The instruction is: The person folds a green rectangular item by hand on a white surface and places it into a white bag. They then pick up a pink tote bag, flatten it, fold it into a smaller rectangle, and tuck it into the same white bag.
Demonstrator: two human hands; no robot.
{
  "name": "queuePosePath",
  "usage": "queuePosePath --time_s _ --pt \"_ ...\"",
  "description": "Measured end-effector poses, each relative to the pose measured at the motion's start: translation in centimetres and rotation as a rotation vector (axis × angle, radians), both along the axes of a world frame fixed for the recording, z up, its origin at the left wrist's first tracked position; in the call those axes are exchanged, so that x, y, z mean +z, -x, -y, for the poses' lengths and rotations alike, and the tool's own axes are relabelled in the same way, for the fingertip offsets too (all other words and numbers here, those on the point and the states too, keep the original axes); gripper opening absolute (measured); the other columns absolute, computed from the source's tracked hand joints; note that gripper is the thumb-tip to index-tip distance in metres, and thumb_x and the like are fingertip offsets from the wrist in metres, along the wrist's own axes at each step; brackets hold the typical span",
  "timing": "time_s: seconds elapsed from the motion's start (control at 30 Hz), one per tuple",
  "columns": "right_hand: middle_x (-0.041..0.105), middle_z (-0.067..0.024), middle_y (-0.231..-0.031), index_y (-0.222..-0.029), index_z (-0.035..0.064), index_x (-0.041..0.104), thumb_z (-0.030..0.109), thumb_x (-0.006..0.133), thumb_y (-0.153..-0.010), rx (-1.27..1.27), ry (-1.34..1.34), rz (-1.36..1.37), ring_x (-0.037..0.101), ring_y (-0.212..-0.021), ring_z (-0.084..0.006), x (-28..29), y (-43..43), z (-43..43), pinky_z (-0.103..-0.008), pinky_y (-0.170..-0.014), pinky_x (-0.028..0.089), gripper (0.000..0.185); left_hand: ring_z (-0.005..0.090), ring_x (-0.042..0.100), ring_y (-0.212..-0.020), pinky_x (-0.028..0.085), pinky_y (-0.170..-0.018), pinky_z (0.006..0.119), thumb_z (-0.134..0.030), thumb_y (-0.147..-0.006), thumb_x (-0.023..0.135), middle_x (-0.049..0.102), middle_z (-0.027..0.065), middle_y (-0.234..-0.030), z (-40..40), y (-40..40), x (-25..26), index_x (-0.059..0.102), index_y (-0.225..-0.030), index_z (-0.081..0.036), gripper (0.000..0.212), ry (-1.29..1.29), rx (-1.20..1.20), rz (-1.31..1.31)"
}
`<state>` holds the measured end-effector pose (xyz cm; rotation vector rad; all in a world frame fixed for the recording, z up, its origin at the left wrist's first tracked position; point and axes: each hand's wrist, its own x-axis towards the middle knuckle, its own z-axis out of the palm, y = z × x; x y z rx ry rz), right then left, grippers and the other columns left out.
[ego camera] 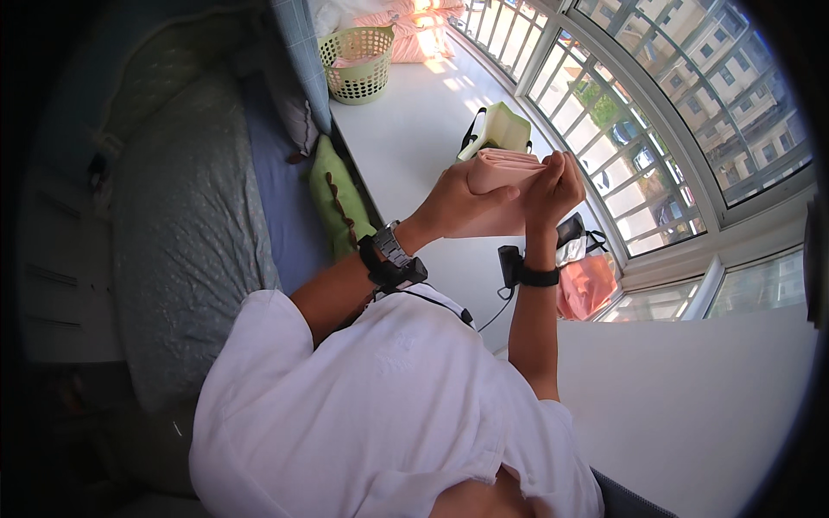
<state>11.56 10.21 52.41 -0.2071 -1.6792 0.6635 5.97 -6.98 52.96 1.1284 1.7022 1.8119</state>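
A folded piece of pink fabric point(499, 169) is held up in front of me, its stacked layers showing along the top edge. My left hand point(463, 197) grips it from the left side, with the thumb lying across its front. The fingers of my right hand point(556, 186) are curled and pinch its right edge. Below the hands the fabric hangs down as a flat panel. Just behind it, a light green open bag point(502, 126) with black handles stands on the white surface point(414, 116), partly hidden by the fabric.
A green perforated basket point(357, 65) with pink cloth inside stands farther back, near a pile of pink bedding point(424, 32). Barred windows point(615, 123) run along the right. A pink bag point(586, 285) sits beside my right forearm. At left are a green plush toy point(333, 194) and a bed point(188, 226).
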Motion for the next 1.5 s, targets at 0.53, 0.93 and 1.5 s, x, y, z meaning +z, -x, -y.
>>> queuePosePath --time_s 0.53,0.93,1.5 --pt "0.071 0.0005 -0.098 -0.122 -0.0044 0.073 0.042 0.051 -0.114 0.771 0.607 0.311 0.059 -0.086 -0.0046 1.7 -2.7 1.8 -0.0218 -0.075 0.051 0.052 0.0070 0.064 -0.102 0.053 -0.090 0.027 -0.024 -0.103 0.072 0.075 0.0031 -0.116 2.4 3.2 -0.9 0.073 -0.125 0.002 0.035 -0.165 0.021 0.108" --pt "0.066 -0.0014 -0.092 -0.120 0.0004 0.068 0.048 0.052 -0.112 0.594 0.636 0.502 0.057 -0.083 -0.0087 -2.5 -0.3 0.3 -0.0270 -0.076 0.050 0.051 0.0076 0.063 -0.090 0.054 -0.083 0.027 -0.028 -0.104 0.072 0.073 0.0024 -0.101 0.4 5.4 -2.2 0.073 -0.118 0.005 0.036 -0.161 0.301 0.199" --pt "0.061 0.0053 -0.077 -0.086 0.0032 0.072 0.037 0.076 -0.100 0.624 0.843 0.512 0.049 -0.069 -0.0036 -6.3 -1.4 -4.5 -0.0230 -0.061 0.037 0.037 0.0109 0.069 -0.093 0.057 -0.079 0.026 -0.023 -0.095 0.082 0.072 0.0056 -0.108 3.8 8.7 -5.7 0.062 -0.135 -0.001 0.050 0.085 0.019 0.549"
